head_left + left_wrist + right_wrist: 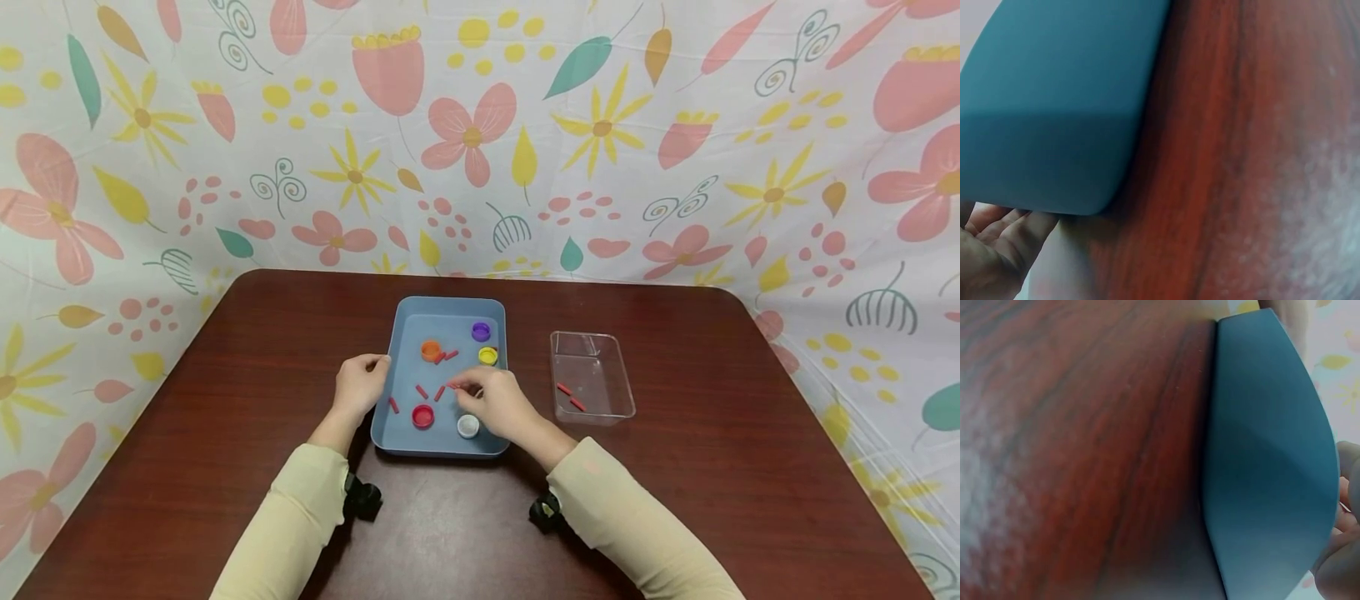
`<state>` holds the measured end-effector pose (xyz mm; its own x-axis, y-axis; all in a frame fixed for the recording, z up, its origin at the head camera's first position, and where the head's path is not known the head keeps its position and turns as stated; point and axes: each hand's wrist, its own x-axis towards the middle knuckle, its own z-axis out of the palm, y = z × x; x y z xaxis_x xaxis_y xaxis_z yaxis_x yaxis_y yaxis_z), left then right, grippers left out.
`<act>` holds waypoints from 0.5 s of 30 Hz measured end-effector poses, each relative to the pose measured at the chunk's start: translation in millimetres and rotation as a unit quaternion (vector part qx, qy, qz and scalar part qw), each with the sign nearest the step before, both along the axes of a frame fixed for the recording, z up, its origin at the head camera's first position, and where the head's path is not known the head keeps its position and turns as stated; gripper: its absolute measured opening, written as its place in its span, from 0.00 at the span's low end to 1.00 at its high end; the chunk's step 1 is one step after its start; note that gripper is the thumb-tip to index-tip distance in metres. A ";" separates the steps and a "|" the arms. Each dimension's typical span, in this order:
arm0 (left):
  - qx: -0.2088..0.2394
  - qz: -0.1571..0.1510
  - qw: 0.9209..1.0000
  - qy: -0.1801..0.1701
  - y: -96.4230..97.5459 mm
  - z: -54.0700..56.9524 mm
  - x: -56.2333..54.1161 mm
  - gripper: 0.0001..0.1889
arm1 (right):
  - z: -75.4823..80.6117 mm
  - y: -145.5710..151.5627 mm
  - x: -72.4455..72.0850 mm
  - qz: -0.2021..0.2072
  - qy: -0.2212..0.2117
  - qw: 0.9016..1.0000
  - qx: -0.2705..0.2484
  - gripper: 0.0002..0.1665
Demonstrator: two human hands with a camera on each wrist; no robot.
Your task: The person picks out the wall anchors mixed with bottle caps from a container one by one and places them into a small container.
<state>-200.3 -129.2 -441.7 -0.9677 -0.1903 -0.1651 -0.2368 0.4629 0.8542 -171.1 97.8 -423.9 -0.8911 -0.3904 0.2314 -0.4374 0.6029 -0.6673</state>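
Note:
A blue-grey tray [442, 443] lies on the table, and my left hand [358, 385] grips its left rim, thumb at the top edge and the other fingers against the outer side. Over the tray's right half, my right hand [497, 402] pinches a small red stick [452, 386] between thumb and fingertips. Several similar red sticks lie in the tray, one of them [440, 393] just below the right fingertips. Small round caps stand there too: orange [431, 350], purple [481, 332], yellow [487, 356], red [423, 416] and white [468, 426].
A clear plastic box [592, 360] stands right of the tray with two red sticks [572, 397] inside. The brown table [705, 433] reaches back to a flower-patterned cloth [480, 208]. Each forearm carries a black wrist camera [363, 498].

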 end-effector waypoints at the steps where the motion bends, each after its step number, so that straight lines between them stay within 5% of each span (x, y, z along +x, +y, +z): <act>1: -0.001 0.000 1.000 0.001 0.0 -0.2 -0.2 0.21 | 0.6 0.8 -0.1 -0.003 0.001 1.000 -0.004 0.09; 15: -0.008 -0.002 1.000 0.011 -0.8 -1.6 -0.2 0.20 | 9.1 21.0 1.5 -0.045 0.026 0.997 -0.058 0.08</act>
